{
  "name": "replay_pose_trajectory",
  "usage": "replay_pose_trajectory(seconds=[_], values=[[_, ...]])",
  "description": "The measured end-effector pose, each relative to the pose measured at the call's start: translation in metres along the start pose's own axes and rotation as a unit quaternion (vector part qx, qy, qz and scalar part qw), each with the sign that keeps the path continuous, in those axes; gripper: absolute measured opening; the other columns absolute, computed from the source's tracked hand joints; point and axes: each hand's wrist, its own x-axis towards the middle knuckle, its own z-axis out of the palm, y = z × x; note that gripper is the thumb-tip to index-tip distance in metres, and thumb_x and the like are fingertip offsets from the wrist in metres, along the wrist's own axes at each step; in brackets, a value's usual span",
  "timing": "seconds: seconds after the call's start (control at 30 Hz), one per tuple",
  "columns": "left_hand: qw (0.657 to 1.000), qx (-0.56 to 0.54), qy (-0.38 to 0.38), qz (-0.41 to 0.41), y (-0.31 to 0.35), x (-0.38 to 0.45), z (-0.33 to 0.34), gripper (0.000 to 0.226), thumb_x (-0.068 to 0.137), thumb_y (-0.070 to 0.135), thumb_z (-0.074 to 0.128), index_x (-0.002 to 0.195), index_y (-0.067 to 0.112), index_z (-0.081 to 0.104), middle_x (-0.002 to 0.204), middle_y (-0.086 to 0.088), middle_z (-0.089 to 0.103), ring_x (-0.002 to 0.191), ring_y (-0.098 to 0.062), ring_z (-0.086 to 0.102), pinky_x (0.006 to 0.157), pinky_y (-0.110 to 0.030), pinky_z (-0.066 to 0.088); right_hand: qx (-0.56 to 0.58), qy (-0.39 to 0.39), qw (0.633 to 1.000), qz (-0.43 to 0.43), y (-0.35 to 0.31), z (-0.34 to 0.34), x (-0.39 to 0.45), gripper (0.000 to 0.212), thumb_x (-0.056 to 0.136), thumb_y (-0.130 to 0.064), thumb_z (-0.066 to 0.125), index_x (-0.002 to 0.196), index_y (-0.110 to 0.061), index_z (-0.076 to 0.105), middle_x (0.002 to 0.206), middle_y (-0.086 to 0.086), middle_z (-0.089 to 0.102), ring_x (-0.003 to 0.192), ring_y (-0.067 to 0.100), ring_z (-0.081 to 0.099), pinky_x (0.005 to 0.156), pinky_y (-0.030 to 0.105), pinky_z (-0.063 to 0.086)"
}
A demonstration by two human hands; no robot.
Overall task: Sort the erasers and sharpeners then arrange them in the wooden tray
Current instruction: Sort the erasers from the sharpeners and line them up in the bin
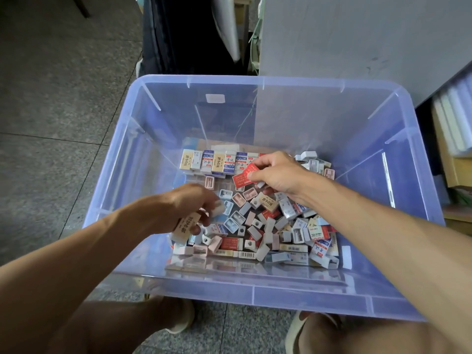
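A loose heap of boxed erasers and small pastel sharpeners (258,221) lies in a clear blue plastic bin (255,292). Along the far side, a neat row of erasers (217,162) stands on edge; the wooden tray under it is mostly hidden. My left hand (186,208) holds a beige eraser (185,227) and a small white piece over the heap's left side. My right hand (275,175) pinches red-sleeved erasers (244,176) just right of the row.
The bin sits on a grey tiled floor (51,123) between my feet in sandals (178,318). A dark bag (189,34) and a grey cabinet (357,42) stand behind it. Shelves with books (454,123) are at the right.
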Motion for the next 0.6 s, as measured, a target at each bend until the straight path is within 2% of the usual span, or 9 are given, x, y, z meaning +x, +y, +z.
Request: replay_pose_trajectory(seconds=[0.07,0.13,0.23,0.3,0.37,0.47,0.53,0.6], values=[[0.999,0.034,-0.006,-0.003,-0.001,0.0,0.003,0.021,0.087,-0.002,0.05,0.106,0.0,0.058,0.094,-0.017,0.06,0.063,-0.016,0.052,0.047,-0.028,0.041,0.002,0.001,1.0,0.003,0.001,-0.001,0.0,0.029,0.09,-0.007,0.069,0.119,-0.012,0.067,0.099,0.007,0.072,0.074,0.013,0.065,0.079,0.037,0.059],[0.999,0.036,0.003,-0.004,-0.001,0.001,0.002,0.03,0.082,-0.007,0.049,0.108,0.005,0.057,0.105,-0.02,0.06,0.071,-0.019,0.051,0.049,-0.028,0.041,0.005,0.005,1.0,0.004,0.0,-0.002,-0.001,0.028,0.091,-0.007,0.068,0.119,-0.01,0.066,0.098,0.007,0.072,0.075,0.014,0.065,0.082,0.039,0.058],[1.0,0.016,0.002,0.009,-0.003,-0.002,-0.003,0.044,0.077,-0.016,0.038,0.11,0.006,0.058,0.101,-0.017,0.055,0.083,-0.023,0.051,0.053,-0.027,0.037,0.004,0.008,1.0,-0.006,-0.001,-0.002,-0.002,0.022,0.091,-0.008,0.068,0.111,-0.017,0.067,0.095,0.005,0.071,0.078,0.015,0.064,0.084,0.041,0.059],[1.0,0.008,-0.018,0.006,-0.005,-0.009,-0.005,0.047,0.074,-0.018,0.034,0.108,0.004,0.059,0.094,-0.012,0.056,0.077,-0.018,0.049,0.054,-0.026,0.033,-0.001,0.011,1.0,-0.014,-0.003,-0.001,-0.002,0.015,0.091,-0.009,0.069,0.093,-0.024,0.065,0.094,0.004,0.072,0.078,0.015,0.065,0.084,0.043,0.059],[0.999,0.023,-0.039,0.0,-0.011,-0.015,-0.005,0.05,0.069,-0.019,0.035,0.106,0.003,0.06,0.093,-0.009,0.055,0.073,-0.015,0.046,0.054,-0.026,0.03,-0.008,0.012,1.0,-0.018,-0.003,0.0,-0.002,0.018,0.091,-0.009,0.069,0.083,-0.026,0.064,0.096,0.004,0.073,0.078,0.015,0.067,0.082,0.042,0.06],[0.994,0.109,0.001,0.022,-0.021,-0.018,-0.008,0.056,0.074,-0.026,0.03,0.101,0.006,0.066,0.088,-0.008,0.052,0.071,-0.016,0.043,0.053,-0.026,0.031,-0.007,0.009,1.0,-0.018,-0.005,0.003,-0.003,0.016,0.091,-0.01,0.069,0.087,-0.025,0.066,0.099,0.004,0.073,0.079,0.015,0.067,0.073,0.034,0.059],[0.987,0.144,0.052,0.047,-0.021,-0.019,-0.012,0.048,0.075,-0.027,0.04,0.093,0.006,0.07,0.076,-0.006,0.053,0.063,-0.016,0.046,0.052,-0.026,0.038,0.006,0.008,1.0,-0.015,-0.005,0.004,-0.004,0.014,0.092,-0.009,0.068,0.094,-0.023,0.067,0.1,0.004,0.071,0.078,0.013,0.065,0.061,0.025,0.055],[0.985,0.15,0.064,0.061,-0.019,-0.02,-0.015,0.037,0.073,-0.025,0.055,0.085,0.007,0.072,0.068,-0.006,0.053,0.06,-0.017,0.049,0.059,-0.028,0.045,0.027,0.012,1.0,-0.01,-0.004,0.006,-0.003,0.015,0.091,-0.008,0.069,0.099,-0.021,0.067,0.098,0.004,0.071,0.074,0.012,0.064,0.058,0.023,0.053]])
